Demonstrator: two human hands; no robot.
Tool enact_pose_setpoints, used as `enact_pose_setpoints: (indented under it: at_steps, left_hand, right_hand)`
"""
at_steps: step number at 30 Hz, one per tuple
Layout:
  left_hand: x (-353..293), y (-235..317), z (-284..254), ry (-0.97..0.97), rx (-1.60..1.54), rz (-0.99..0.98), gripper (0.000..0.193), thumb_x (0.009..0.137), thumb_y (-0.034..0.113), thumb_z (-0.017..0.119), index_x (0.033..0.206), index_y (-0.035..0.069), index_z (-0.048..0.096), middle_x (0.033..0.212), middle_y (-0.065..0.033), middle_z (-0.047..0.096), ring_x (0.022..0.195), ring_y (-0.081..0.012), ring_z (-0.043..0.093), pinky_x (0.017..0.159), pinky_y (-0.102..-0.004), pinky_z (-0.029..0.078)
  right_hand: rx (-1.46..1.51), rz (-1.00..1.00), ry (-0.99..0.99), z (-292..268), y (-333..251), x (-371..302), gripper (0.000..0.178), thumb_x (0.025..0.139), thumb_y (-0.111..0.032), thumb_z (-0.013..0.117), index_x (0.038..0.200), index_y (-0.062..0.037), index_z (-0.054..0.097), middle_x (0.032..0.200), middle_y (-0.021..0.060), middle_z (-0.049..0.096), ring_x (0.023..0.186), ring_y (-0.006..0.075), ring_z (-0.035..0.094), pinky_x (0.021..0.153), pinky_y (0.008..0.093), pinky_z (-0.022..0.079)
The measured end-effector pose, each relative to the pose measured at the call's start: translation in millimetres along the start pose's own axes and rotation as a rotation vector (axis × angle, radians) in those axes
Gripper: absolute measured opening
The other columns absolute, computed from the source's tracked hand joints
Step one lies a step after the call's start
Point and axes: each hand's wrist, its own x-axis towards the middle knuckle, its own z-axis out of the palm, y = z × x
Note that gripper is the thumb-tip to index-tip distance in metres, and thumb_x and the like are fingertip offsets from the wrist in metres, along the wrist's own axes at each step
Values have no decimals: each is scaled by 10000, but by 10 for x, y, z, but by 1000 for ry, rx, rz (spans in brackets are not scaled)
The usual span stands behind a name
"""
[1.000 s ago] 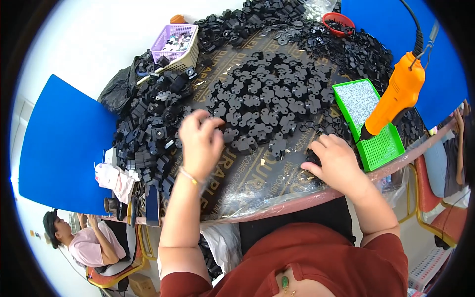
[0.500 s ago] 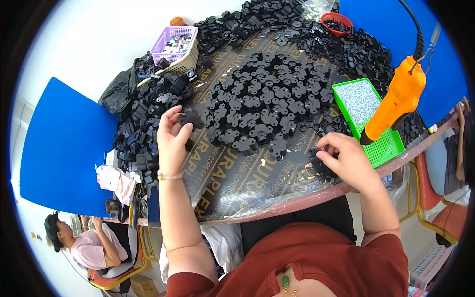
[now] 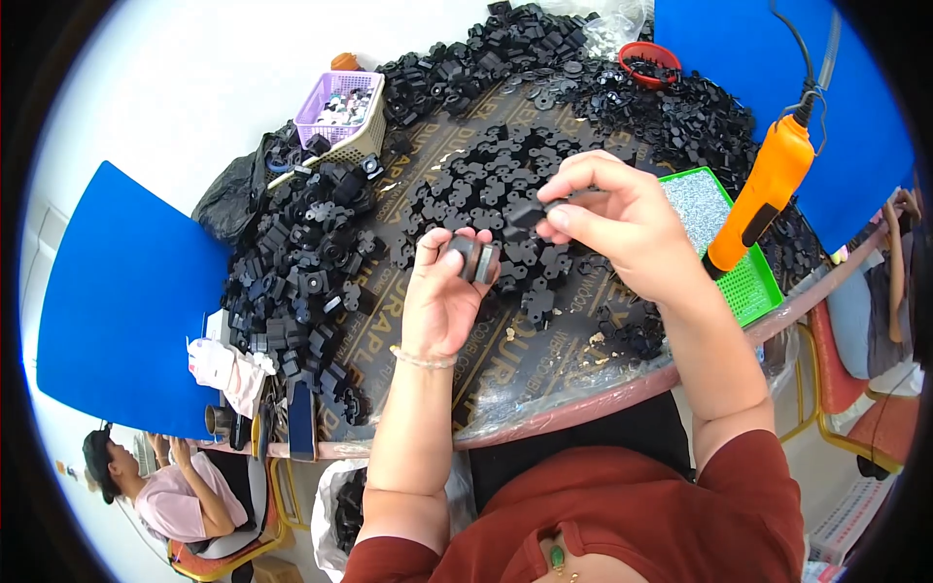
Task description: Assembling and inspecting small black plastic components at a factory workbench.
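My left hand is closed round a black rounded plastic part with a greyish band, held above the table's middle. Just to its right and farther away, my right hand pinches a small black plastic piece between thumb and fingertips. The two parts are apart. Beneath and beyond both hands stands a dense group of black plastic housings with flat, lobed tops; my right hand hides some of them. An orange electric screwdriver hangs at the right, its tip over a green tray holding small silvery pieces.
Loose black parts heap along the left, with more at the far right. A purple basket and a red bowl stand at the back. Blue panels flank the table. Another person sits at the lower left.
My left hand has moved right, bringing its black part to the middle. My right hand has left the near right edge and moved up and left, a black piece in its fingers.
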Motion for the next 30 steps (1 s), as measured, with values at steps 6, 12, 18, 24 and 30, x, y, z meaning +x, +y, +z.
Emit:
enact_pose_setpoints:
  at_steps: [6, 12, 18, 24, 30]
  left_hand:
    - [-31, -91, -52, -25, 135, -22, 634, 813, 89, 752, 1370, 134, 453, 1230, -116, 604, 1148, -280, 598, 1016, -395, 484]
    - [-63, -59, -12, -83, 49, -84, 618, 822, 62, 727, 1359, 131, 430, 1321, -158, 545, 1173, -313, 591, 962, -466, 523]
    - [-59, -70, -33, -118, 60, -106, 475, 858, 114, 695, 1297, 99, 515, 1359, -186, 533, 1197, -303, 582, 999, -461, 506]
    - [-80, -75, -27, -182, 74, -147, 574, 859, 118, 700, 1379, 62, 464, 1340, -177, 554, 1196, -276, 585, 1026, -443, 487]
    - [-91, -104, 54, -195, 114, -140, 573, 850, 86, 712, 1366, 40, 466, 1272, -125, 606, 1159, -240, 608, 1008, -383, 494]
  right_hand:
    - [206, 201, 29, -86, 574, -45, 151, 900, -66, 681, 1044, -17, 681, 891, 17, 662, 811, 94, 611, 752, 241, 511]
    - [318, 229, -31, -126, 588, -84, 178, 938, -91, 649, 1098, -13, 658, 935, 45, 660, 854, 131, 639, 767, 286, 529]
    - [233, 223, -130, -57, 513, -108, 160, 948, -76, 616, 1072, -14, 697, 907, 32, 677, 786, 93, 620, 747, 242, 526]
    - [175, 205, -197, -93, 510, -111, 148, 941, -42, 611, 1047, -4, 707, 921, 35, 676, 778, 94, 614, 742, 244, 525]
    - [150, 158, -174, -33, 501, -139, 180, 886, 5, 674, 1064, -9, 692, 927, 13, 648, 821, 77, 609, 770, 236, 522]
